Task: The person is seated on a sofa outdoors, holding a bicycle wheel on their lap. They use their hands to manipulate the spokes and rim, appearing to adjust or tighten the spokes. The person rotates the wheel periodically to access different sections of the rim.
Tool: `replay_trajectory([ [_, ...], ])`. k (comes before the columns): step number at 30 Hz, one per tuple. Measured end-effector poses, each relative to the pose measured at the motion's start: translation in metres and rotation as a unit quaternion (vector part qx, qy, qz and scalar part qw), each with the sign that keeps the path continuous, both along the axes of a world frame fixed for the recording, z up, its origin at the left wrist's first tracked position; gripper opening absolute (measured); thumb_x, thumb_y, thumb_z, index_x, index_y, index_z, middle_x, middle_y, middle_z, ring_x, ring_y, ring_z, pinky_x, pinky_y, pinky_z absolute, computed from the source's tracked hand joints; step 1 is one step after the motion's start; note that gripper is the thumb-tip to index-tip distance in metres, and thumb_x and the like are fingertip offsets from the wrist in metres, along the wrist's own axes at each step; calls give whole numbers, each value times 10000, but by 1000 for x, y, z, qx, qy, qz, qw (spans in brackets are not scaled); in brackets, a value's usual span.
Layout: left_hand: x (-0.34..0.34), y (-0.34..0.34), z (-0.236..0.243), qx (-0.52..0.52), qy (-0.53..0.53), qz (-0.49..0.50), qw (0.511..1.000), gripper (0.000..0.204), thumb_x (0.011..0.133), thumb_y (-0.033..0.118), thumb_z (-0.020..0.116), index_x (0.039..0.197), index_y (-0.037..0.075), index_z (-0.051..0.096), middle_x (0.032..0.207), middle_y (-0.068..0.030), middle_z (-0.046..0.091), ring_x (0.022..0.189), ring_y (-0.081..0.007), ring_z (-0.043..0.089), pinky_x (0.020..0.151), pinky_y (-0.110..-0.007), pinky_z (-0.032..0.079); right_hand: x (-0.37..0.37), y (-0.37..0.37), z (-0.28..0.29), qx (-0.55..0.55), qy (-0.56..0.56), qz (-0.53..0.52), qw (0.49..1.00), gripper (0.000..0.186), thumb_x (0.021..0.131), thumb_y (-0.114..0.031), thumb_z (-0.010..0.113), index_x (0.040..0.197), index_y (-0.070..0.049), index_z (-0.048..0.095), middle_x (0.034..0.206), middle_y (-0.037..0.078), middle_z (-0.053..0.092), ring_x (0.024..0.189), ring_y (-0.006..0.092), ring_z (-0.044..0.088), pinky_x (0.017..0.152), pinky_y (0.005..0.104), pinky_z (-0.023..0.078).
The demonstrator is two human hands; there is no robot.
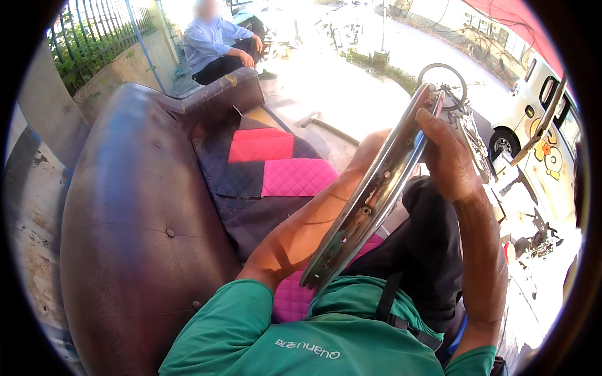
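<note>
A bare metal wheel rim, shiny and without spokes or tyre, stands tilted on edge in front of my chest. Along its inner channel run several small holes, and brownish stains mark the metal. My right hand is closed around the rim near its upper end, with the thumb pressed on the edge. From the left my forearm reaches behind the rim, which hides my left hand and its fingers. The rim's lower end comes down at my green shirt, above my lap.
I sit on a brown leather sofa with a quilted pink, red and dark cover. Beyond its far arm sits a person in a light blue shirt. A bicycle wheel, a pale van and scattered parts are to the right.
</note>
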State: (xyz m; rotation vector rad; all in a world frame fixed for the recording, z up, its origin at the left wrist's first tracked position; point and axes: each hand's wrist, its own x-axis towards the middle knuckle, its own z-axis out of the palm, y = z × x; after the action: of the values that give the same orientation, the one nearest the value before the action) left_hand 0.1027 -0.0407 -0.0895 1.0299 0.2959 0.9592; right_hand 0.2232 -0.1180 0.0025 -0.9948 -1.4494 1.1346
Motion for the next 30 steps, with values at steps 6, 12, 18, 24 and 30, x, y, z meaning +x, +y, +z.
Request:
replay_trajectory([
  [6, -8, -10, 19, -4, -32, -16, 999, 219, 880, 158, 688, 990, -15, 610, 717, -97, 640, 543, -161, 623, 426, -268, 475, 4, 7, -2, 6, -5, 3, 1000, 412, 998, -368, 471, 1027, 12, 626, 951, 87, 636, 903, 179, 584, 865, 346, 450],
  [12, 8, 40, -23, 33, -41, 40, 998, 288, 864, 221, 730, 958, -27, 619, 802, -92, 672, 642, -124, 636, 538, -253, 515, 2, 12, -6, 18, -9, -28, 999, 496, 980, -433, 472, 1075, 20, 649, 946, 95, 676, 839, 160, 608, 774, 309, 484],
  [18, -2, 28, -24, 104, -18, 55, 993, 193, 892, 160, 689, 990, -2, 657, 859, -34, 679, 759, -90, 621, 688, -242, 506, 10, 7, -7, 17, 31, -32, 999, 457, 982, -410, 488, 1035, 17, 642, 923, 98, 659, 845, 170, 612, 788, 334, 492],
  [24, -35, 6, -11, 160, 43, 3, 986, 175, 922, 171, 678, 1004, 17, 661, 867, -25, 670, 795, -85, 619, 723, -243, 507, 10, 5, -7, 33, -30, -32, 998, 496, 976, -439, 476, 1022, 23, 652, 902, 95, 662, 817, 159, 599, 748, 311, 477],
  [30, -24, 15, -19, 138, -49, 2, 989, 173, 955, 184, 649, 992, 15, 660, 865, -5, 663, 776, -61, 605, 702, -225, 502, 5, 13, -9, 30, -8, -27, 999, 481, 985, -427, 461, 1029, 14, 648, 906, 92, 656, 829, 164, 605, 771, 323, 485],
])
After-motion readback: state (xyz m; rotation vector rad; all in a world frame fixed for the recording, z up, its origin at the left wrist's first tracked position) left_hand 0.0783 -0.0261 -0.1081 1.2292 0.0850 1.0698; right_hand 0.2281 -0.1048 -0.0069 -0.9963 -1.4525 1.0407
